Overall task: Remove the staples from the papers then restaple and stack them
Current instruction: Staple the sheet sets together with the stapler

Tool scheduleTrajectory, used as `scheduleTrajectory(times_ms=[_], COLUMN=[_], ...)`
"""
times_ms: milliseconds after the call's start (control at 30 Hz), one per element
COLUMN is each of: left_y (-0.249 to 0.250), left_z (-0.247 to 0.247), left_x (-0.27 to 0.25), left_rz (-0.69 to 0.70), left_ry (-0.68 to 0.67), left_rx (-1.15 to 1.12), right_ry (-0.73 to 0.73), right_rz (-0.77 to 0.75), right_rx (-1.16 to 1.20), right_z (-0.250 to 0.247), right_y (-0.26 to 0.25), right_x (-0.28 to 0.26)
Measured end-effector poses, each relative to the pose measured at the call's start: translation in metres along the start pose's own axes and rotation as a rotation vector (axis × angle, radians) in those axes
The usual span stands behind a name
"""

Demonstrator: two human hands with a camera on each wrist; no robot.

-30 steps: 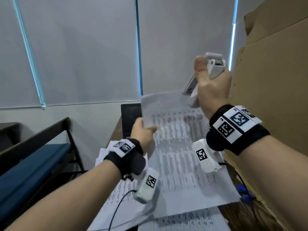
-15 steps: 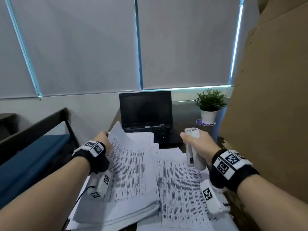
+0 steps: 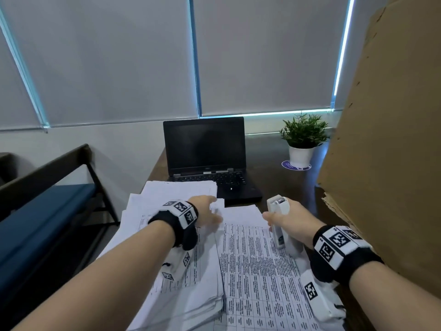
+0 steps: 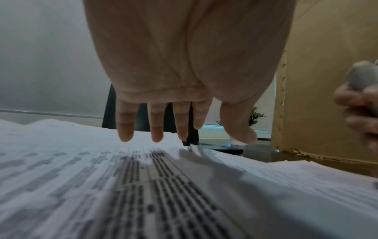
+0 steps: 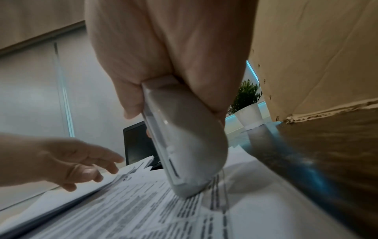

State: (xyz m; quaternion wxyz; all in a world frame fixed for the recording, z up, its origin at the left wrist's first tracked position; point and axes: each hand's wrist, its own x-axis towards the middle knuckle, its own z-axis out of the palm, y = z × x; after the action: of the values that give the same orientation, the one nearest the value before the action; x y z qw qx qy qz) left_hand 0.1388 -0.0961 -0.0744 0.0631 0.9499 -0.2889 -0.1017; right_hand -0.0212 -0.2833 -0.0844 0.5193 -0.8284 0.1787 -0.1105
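A thick stack of printed papers (image 3: pixel 181 278) lies on the left of the desk, and a second printed set (image 3: pixel 260 278) lies beside it on the right. My left hand (image 3: pixel 207 211) hovers over the far end of the left stack with fingers straight and spread (image 4: pixel 157 129), holding nothing. My right hand (image 3: pixel 288 220) grips a white stapler (image 3: pixel 279 225), whose lower end rests on the right-hand papers (image 5: pixel 184 210). In the right wrist view the stapler (image 5: pixel 184 145) stands nearly upright, with the left hand (image 5: pixel 77 163) beyond it.
An open black laptop (image 3: pixel 205 154) stands at the back of the wooden desk. A small potted plant (image 3: pixel 301 139) is at the back right. A big cardboard box (image 3: pixel 386 144) walls off the right side. A blue-seated bench (image 3: pixel 35 211) is to the left.
The sheet held up by my left hand has gone down onto the left stack and been let go. The right hand lowered the stapler from the air onto the right-hand papers.
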Motion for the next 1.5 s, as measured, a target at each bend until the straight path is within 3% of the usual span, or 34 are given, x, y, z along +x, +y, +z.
scheduleTrajectory(times_ms=[200,567,700,833,1100,1300,1433,1500], left_y=[0.018,0.011,0.013,0.023,0.054,0.063,0.064,0.079], left_z=[0.010,0.018,0.014,0.017,0.011,0.011,0.015,0.014], left_x=[0.016,0.026,0.027,0.035,0.046,0.060,0.085,0.078], left_rz=[-0.045,-0.020,-0.029,-0.025,-0.057,-0.039,-0.021,0.009], left_ry=[-0.074,0.124,-0.016,-0.149,-0.243,-0.272,-0.378,-0.316], left_rx=[0.177,-0.130,-0.122,0.129,0.325,0.134,0.009,0.026], right_ry=[-0.032,-0.034,-0.037,-0.050,-0.046,-0.072,-0.106,-0.106], right_rz=[-0.005,0.012,0.015,0.018,0.046,0.026,-0.012,-0.016], right_rx=[-0.056,-0.039,-0.009,0.006,0.059,0.030,-0.005,-0.014], right_z=[-0.005,-0.010,-0.010,-0.009,-0.015,-0.019,-0.024,-0.028], right_y=[0.002,0.003,0.004,0.007,0.017,0.017,0.016,0.016], right_x=[0.002,0.002,0.003,0.005,0.007,0.004,0.002,0.003])
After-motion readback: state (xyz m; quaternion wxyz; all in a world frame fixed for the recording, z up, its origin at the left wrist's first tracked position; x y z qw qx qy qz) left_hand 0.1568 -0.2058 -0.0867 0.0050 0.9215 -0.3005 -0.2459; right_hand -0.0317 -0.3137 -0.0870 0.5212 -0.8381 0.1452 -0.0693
